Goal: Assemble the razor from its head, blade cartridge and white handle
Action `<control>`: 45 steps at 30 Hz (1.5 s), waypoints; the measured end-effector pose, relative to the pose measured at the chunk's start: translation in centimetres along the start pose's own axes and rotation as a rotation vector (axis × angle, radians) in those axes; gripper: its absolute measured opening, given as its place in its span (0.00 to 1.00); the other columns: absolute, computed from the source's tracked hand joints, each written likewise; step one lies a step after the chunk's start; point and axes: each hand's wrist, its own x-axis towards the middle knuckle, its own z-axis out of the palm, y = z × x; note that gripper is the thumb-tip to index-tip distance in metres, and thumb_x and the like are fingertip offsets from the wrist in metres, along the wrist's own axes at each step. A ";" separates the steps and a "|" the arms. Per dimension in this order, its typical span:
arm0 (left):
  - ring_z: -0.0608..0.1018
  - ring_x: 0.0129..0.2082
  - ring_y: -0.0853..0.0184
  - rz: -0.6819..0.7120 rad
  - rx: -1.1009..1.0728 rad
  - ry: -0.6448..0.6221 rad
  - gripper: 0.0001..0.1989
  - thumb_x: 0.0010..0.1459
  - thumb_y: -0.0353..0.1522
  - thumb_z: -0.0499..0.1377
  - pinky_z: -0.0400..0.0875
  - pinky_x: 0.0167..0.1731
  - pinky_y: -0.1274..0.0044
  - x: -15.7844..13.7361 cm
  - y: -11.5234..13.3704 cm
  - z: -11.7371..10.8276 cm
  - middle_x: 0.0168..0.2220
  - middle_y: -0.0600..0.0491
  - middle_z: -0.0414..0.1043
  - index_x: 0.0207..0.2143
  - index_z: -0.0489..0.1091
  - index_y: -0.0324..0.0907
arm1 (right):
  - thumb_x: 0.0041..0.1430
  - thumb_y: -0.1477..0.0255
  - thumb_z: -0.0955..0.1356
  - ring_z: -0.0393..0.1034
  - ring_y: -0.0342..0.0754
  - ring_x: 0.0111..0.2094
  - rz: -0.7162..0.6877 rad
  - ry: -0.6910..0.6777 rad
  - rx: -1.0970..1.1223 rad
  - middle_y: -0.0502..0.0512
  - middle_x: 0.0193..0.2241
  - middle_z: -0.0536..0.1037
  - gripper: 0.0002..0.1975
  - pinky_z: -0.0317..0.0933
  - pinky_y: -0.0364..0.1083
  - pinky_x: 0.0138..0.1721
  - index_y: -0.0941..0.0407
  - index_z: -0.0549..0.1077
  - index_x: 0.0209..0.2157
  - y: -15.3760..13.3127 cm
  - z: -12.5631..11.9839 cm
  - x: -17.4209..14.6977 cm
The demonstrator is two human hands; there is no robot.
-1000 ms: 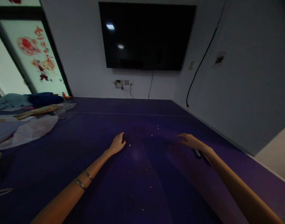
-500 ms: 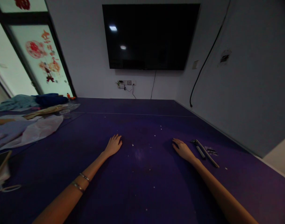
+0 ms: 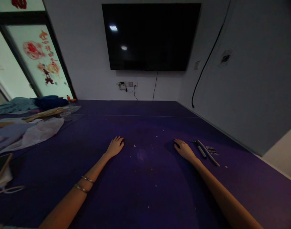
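My left hand (image 3: 115, 146) lies palm down on the purple surface (image 3: 136, 178), fingers stretched out and holding nothing. Two metal bracelets (image 3: 81, 187) circle that forearm. On the other side, my right hand (image 3: 183, 149) also rests palm down, its fingers loosely extended with nothing in them. Just right of it lie a folding razor-like tool with a long pale handle (image 3: 208, 153), a short grey bar (image 3: 202, 151) and a small clear packet with dark pieces (image 3: 211, 150). Tiny white scraps (image 3: 134, 146) are scattered between the hands.
Clothes and plastic bags (image 3: 45, 130) are piled at the left, with a tablet-like device (image 3: 1, 167) and white cable (image 3: 14, 190) nearer. A black television (image 3: 151, 36) hangs on the far wall. A black cable (image 3: 207, 60) dangles along the right wall.
The view has shifted slightly, so the wall and the tools sit a little further left in the picture. Both hands stay resting on the surface.
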 end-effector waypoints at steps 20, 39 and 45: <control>0.56 0.61 0.55 -0.007 -0.027 0.013 0.23 0.60 0.37 0.43 0.52 0.56 0.61 0.1 -0.5 0.8 0.59 0.42 0.57 0.55 0.61 0.38 | 0.59 0.68 0.59 0.61 0.55 0.54 0.014 -0.011 0.030 0.66 0.52 0.69 0.21 0.56 0.53 0.55 0.63 0.70 0.49 -0.2 -0.3 -0.1; 0.57 0.61 0.56 -0.010 -0.007 0.014 0.24 0.60 0.38 0.43 0.52 0.57 0.62 0.1 -0.7 1.0 0.59 0.43 0.57 0.55 0.61 0.38 | 0.59 0.70 0.58 0.59 0.53 0.56 0.008 -0.039 0.009 0.63 0.53 0.67 0.21 0.55 0.53 0.56 0.62 0.69 0.50 -0.5 -0.5 -0.8; 0.57 0.60 0.56 -0.006 -0.018 0.027 0.23 0.60 0.37 0.43 0.53 0.56 0.61 0.1 -0.7 1.0 0.59 0.43 0.58 0.55 0.62 0.38 | 0.57 0.69 0.60 0.61 0.54 0.55 0.019 0.022 0.125 0.63 0.52 0.69 0.20 0.54 0.53 0.56 0.61 0.71 0.48 -0.8 -0.6 -0.8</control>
